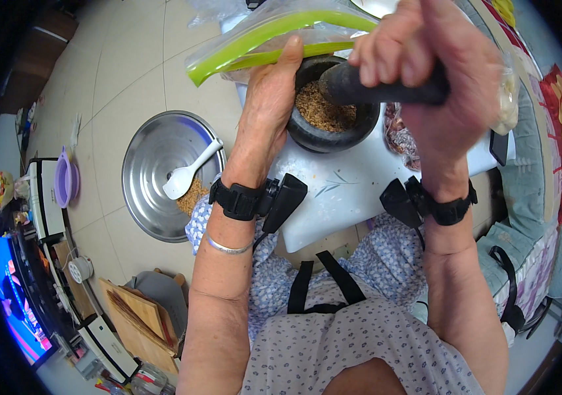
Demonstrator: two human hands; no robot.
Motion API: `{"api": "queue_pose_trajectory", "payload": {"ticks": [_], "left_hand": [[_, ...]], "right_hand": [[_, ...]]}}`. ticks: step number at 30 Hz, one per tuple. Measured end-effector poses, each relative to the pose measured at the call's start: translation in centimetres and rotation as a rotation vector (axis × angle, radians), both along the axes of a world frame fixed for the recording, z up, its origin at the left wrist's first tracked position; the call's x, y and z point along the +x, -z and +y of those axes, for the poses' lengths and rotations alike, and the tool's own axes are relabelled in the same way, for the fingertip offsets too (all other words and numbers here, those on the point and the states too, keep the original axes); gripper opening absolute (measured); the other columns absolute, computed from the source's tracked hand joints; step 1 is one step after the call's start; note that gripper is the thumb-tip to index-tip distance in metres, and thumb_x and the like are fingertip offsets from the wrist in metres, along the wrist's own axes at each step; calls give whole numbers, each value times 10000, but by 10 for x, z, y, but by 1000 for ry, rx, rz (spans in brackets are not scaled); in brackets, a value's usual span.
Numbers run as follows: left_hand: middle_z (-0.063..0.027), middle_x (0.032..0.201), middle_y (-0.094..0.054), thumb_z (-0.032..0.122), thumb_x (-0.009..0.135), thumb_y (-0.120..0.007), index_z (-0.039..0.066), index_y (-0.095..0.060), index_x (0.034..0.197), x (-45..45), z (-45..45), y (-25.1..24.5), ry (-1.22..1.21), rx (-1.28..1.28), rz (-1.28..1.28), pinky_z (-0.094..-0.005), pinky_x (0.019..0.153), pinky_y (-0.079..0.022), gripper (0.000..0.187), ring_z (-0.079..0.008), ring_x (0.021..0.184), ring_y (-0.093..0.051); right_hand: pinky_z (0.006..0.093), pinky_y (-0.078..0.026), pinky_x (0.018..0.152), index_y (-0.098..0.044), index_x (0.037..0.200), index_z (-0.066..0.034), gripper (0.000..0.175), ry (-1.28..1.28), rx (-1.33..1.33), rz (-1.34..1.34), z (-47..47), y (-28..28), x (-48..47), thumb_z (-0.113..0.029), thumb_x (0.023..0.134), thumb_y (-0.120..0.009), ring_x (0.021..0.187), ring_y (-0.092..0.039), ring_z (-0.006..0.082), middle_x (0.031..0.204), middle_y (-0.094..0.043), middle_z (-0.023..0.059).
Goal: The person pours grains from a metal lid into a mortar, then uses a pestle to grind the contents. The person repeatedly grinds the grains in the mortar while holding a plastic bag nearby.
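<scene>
A dark stone mortar (328, 140) stands on a white table with a printed leaf pattern (330, 197). Coarse brown ground material (320, 109) lies inside it. My left hand (272, 96) holds the mortar's left side, thumb up at the rim. In my right hand (451, 94), slightly blurred, is a thick dark pestle (355, 86), tilted with its blunt end inside the mortar over the grounds. Just behind the mortar, touching or close to my left thumb, rests a clear zip bag with green closure strips (271, 37); its contents are mostly hidden.
Left of the table is a wide steel basin (143, 163) holding a white plastic spoon (182, 180) and brown crumbs (193, 195). A plastic bag of dark red pieces (397, 131) lies right of the mortar, near a dark phone-like object (499, 147). A cushioned sofa (528, 187) borders the right.
</scene>
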State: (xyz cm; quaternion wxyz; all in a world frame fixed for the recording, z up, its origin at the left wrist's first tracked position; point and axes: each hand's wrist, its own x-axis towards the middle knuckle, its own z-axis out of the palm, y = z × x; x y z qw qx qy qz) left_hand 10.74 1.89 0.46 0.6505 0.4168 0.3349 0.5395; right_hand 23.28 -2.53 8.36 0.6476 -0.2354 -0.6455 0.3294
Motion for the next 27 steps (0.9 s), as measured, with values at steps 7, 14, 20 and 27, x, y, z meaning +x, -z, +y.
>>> {"api": "queue_pose_trajectory", "payload": {"ticks": [7,14,20,27], "left_hand": [[-75,1099,-604,378,936,-549,24,-557,1176,-7,4,1,72,-49,94,-275,822,-484,427,-134,968,-576],[-79,1106,-601,400,933,-545,24,-544,1203,-6,1,-2,70,-52,91,-281,851,-469,463,-136,982,-571],[-34,992,-591,398,919,-564,34,-553,1160,-4,2,-1,40,-30,98,-254,751,-461,436,-109,867,-547],[-21,960,-590,400,924,-562,46,-565,1101,-7,2,-3,89,-50,99,-250,750,-454,396,-102,866,-543]], "right_hand": [[326,-479,556,-501,567,13,431,132,-328,-210,1,5,-9,-178,954,-498,505,-550,185,565,-541,114],[311,-476,553,-509,614,9,398,65,-89,-225,1,4,-1,-156,968,-432,530,-553,178,635,-568,125],[359,-489,617,-465,605,-17,442,80,-106,-68,-2,-2,-3,-219,989,-383,537,-519,185,607,-497,108],[306,-462,536,-532,566,8,409,112,-276,-191,1,9,-7,-160,939,-524,502,-544,166,553,-539,83]]}}
